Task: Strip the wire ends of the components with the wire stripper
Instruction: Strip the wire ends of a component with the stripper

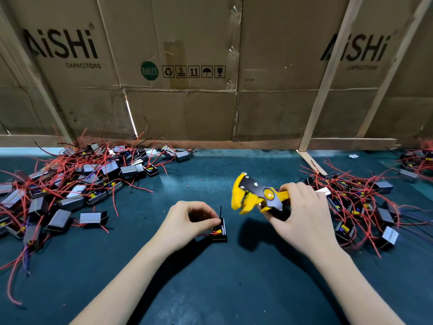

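A small black box component (220,232) with red and black wires sits on the dark green table (210,289) in the middle. My left hand (187,219) pinches it at its top, and a black wire (220,211) sticks straight up beside my fingertips. My right hand (302,212) grips the handles of a yellow and grey wire stripper (253,195). The stripper's yellow jaws point left and hang in the air, up and to the right of the component, apart from the wire.
A big heap of components with red wires (70,184) covers the left of the table. Another heap (365,207) lies at the right, close to my right hand. Cardboard boxes (187,66) and wooden slats (323,90) wall off the back.
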Tool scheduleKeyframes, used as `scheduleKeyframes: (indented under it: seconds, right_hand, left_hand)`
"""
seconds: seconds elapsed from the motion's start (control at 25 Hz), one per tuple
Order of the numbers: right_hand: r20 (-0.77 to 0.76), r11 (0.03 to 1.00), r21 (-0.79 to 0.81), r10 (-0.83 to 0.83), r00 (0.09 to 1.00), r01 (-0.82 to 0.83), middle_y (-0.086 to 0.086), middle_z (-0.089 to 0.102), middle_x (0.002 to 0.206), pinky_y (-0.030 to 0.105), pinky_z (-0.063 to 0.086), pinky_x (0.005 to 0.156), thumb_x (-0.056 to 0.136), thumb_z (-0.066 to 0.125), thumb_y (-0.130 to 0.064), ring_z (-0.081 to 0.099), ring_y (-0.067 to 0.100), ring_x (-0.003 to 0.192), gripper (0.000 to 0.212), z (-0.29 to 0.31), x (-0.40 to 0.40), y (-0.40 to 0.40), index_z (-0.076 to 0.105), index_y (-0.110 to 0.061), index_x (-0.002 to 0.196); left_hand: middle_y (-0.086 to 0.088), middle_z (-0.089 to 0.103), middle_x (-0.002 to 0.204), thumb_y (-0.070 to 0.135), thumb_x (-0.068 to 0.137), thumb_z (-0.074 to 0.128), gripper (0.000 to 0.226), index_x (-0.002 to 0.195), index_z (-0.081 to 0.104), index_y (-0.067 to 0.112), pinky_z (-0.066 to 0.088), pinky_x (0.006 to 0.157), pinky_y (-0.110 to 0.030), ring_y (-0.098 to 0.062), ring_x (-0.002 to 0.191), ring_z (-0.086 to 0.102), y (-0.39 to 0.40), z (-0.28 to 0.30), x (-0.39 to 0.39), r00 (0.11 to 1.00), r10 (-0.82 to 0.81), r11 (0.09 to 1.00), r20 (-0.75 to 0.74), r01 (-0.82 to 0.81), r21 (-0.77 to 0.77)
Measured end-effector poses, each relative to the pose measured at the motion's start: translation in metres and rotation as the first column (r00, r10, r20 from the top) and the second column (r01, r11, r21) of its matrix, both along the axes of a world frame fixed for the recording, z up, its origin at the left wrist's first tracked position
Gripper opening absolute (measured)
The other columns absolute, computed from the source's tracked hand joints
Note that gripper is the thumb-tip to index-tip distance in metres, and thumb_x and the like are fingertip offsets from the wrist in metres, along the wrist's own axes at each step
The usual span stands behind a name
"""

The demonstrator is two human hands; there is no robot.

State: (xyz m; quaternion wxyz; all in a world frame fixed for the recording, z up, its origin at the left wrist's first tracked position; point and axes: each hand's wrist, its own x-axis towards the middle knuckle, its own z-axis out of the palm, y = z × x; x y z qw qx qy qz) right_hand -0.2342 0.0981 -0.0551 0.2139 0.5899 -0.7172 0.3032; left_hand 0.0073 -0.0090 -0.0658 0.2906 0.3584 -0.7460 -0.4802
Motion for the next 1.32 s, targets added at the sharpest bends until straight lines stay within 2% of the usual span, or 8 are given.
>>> scheduleKeyframes:
  seconds: [0.12, 0.2, 0.32, 0.48, 0.6, 0.8, 1.16, 1.32]
  right_hand:
    - [-0.162, 0.988, 0.030, -0.145, 0.976, 0.152, 0.005, 0.057, 0.083, 0.042, 0.038, 0.081, 0.069, 0.053, -0.066, 0.056, 0.031, 0.081, 0.062, -0.004, 0.007, -0.005, 0.061, -0.009, 0.092]
    - [-0.204, 0.975, -0.013, -0.221, 0.954, 0.223, 0.008, 0.056, 0.082, 0.042, 0.035, 0.082, 0.068, 0.058, -0.062, 0.054, 0.032, 0.079, 0.059, -0.006, 0.008, -0.008, 0.060, -0.007, 0.090]
    - [-0.212, 0.952, -0.087, -0.306, 0.928, 0.294, 0.010, 0.054, 0.080, 0.041, 0.033, 0.078, 0.070, 0.058, -0.057, 0.051, 0.032, 0.076, 0.056, -0.004, 0.006, -0.008, 0.057, -0.004, 0.089]
    - [-0.222, 0.963, -0.129, -0.260, 0.940, 0.236, 0.009, 0.050, 0.076, 0.041, 0.036, 0.075, 0.077, 0.051, -0.057, 0.049, 0.032, 0.073, 0.050, -0.003, 0.008, -0.009, 0.050, -0.007, 0.082]
    - [-0.215, 0.975, -0.099, -0.217, 0.952, 0.199, 0.007, 0.049, 0.072, 0.041, 0.040, 0.071, 0.077, 0.046, -0.061, 0.049, 0.032, 0.069, 0.055, -0.004, 0.010, -0.010, 0.051, -0.007, 0.080]
    - [-0.227, 0.981, -0.070, -0.195, 0.954, 0.183, 0.006, 0.050, 0.072, 0.041, 0.040, 0.070, 0.074, 0.047, -0.064, 0.050, 0.031, 0.069, 0.057, -0.006, 0.010, -0.012, 0.053, -0.008, 0.079]
    - [-0.248, 0.991, -0.061, -0.133, 0.959, 0.122, 0.003, 0.053, 0.061, 0.037, 0.038, 0.064, 0.072, 0.050, -0.065, 0.053, 0.029, 0.058, 0.054, -0.006, 0.011, -0.011, 0.055, -0.011, 0.068]
    - [-0.257, 0.993, -0.031, -0.122, 0.959, 0.118, 0.003, 0.055, 0.053, 0.032, 0.038, 0.056, 0.059, 0.078, -0.055, 0.055, 0.028, 0.049, 0.050, -0.008, 0.010, -0.011, 0.053, -0.012, 0.058]
  left_hand:
    - [0.003, 0.072, 0.071, 0.018, 0.079, 0.081, 0.010, 0.072, 0.075, 0.024, 0.055, 0.063, -0.023, -0.009, 0.063, 0.065, 0.006, 0.000, -0.006, 0.997, 0.072, 0.990, 0.028, -0.068, -0.122]
    - [0.009, 0.072, 0.076, 0.020, 0.079, 0.081, 0.013, 0.071, 0.074, 0.028, 0.050, 0.069, -0.022, -0.005, 0.069, 0.065, 0.004, 0.006, -0.003, 0.996, 0.086, 0.974, 0.029, -0.078, -0.213]
    - [0.009, 0.070, 0.091, 0.022, 0.086, 0.075, 0.012, 0.078, 0.071, 0.029, 0.048, 0.087, -0.026, -0.010, 0.091, 0.064, 0.001, 0.013, 0.005, 0.994, -0.098, 0.972, 0.038, 0.104, -0.209]
    - [-0.007, 0.067, 0.095, 0.028, 0.094, 0.062, 0.011, 0.089, 0.065, 0.018, 0.049, 0.081, -0.024, -0.014, 0.084, 0.062, 0.008, 0.015, 0.004, 0.944, -0.330, 0.942, 0.013, 0.331, -0.052]
    - [-0.002, 0.060, 0.083, 0.026, 0.097, 0.059, 0.014, 0.091, 0.061, 0.013, 0.047, 0.075, -0.026, -0.012, 0.077, 0.056, 0.010, 0.015, 0.004, 0.919, -0.393, 0.919, -0.026, 0.393, 0.018]
    - [0.001, 0.061, 0.079, 0.024, 0.097, 0.059, 0.013, 0.087, 0.061, 0.016, 0.047, 0.073, -0.033, -0.015, 0.074, 0.057, 0.009, 0.012, 0.004, 0.920, -0.391, 0.920, -0.009, 0.391, 0.034]
    - [0.005, 0.064, 0.075, 0.019, 0.095, 0.063, 0.016, 0.080, 0.066, 0.021, 0.048, 0.068, -0.029, -0.012, 0.072, 0.056, 0.007, 0.015, 0.006, 0.930, -0.365, 0.930, 0.030, 0.364, 0.046]
    - [0.005, 0.066, 0.075, 0.019, 0.093, 0.066, 0.013, 0.080, 0.069, 0.019, 0.049, 0.066, -0.023, -0.010, 0.070, 0.058, 0.005, 0.013, 0.006, 0.935, -0.354, 0.934, 0.029, 0.351, 0.070]
